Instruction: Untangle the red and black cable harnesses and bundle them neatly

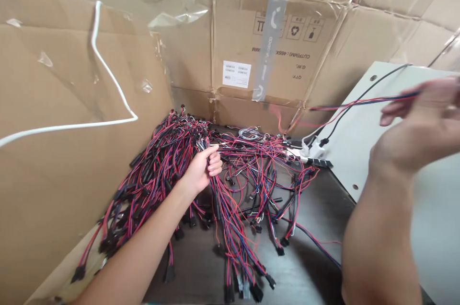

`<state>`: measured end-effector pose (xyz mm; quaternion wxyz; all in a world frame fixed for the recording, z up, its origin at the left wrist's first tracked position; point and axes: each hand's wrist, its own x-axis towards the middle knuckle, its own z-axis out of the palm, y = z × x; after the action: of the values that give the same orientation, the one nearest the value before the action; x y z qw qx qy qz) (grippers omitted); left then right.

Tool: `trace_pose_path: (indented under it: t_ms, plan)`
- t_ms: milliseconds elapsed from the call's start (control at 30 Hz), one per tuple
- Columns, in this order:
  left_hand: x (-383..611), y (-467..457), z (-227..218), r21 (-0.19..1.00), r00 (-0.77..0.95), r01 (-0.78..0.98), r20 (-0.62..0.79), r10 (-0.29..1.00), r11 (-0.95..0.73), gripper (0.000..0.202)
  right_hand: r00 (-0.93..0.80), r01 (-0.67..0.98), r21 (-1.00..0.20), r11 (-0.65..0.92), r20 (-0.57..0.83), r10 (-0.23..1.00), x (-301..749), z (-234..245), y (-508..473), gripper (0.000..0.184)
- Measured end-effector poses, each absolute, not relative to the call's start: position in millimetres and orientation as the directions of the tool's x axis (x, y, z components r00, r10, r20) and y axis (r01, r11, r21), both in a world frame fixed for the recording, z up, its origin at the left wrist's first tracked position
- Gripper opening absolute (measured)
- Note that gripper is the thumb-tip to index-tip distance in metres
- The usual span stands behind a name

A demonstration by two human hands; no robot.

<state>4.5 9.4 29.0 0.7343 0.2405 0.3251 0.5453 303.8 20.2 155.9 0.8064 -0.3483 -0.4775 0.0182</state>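
A large tangled mass of wire harnesses (251,175) with red, black and blue leads and small black plug connectors spreads over a dark tabletop (194,271). My left hand (201,170) grips a thick bunch of these wires near the middle of the heap. High at the right, my right hand (420,123) is blurred by motion. A few red, blue and black wires (362,102) stretch from the heap into its fingers.
Flattened cardboard sheets (79,75) with clear plastic film wall off the left and back, and a printed label (236,74) sits on the back one. A white cable (108,75) lies across the left sheet. A pale punched panel (370,103) lies at the right.
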Motion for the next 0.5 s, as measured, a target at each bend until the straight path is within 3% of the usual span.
trace_pose_path:
  t_ms: [67,100,200,267,333,433,500]
  plan:
    - [5.4,8.3,29.8,0.73,0.185,-0.629,-0.194,0.963,0.268,0.044,0.488,0.34,-0.456,0.823,0.833,0.26,285.0,158.0,8.1,0.014]
    - [6.0,7.5,30.2,0.744,0.181,-0.619,-0.176,0.968,0.251,0.044,0.44,0.317,-0.442,0.839,0.852,0.283,276.6,159.6,2.1,0.012]
    - [7.9,4.3,30.7,0.779,0.211,-0.593,-0.093,0.973,0.203,0.045,0.281,0.176,-0.623,0.762,0.774,0.567,252.9,161.1,-12.0,0.01]
    - [9.9,1.8,29.7,0.79,0.254,-0.587,-0.029,0.967,0.178,0.046,0.085,0.184,-0.802,0.568,0.589,0.804,233.2,153.7,-14.3,0.01]
    - [12.9,-0.5,27.8,0.795,0.285,-0.585,0.017,0.958,0.16,0.047,-0.168,0.242,-0.908,0.343,0.309,0.936,207.5,137.1,-10.1,0.012]
    - [18.8,-3.2,24.0,0.816,0.269,-0.561,0.024,0.963,0.136,0.053,-0.478,0.252,-0.957,0.145,0.008,0.878,166.6,104.6,2.3,0.012]
    - [22.8,-4.0,22.0,0.831,0.233,-0.546,0.033,0.972,0.103,0.052,-0.539,0.276,-0.949,0.15,-0.023,0.842,148.9,88.4,9.9,0.014]
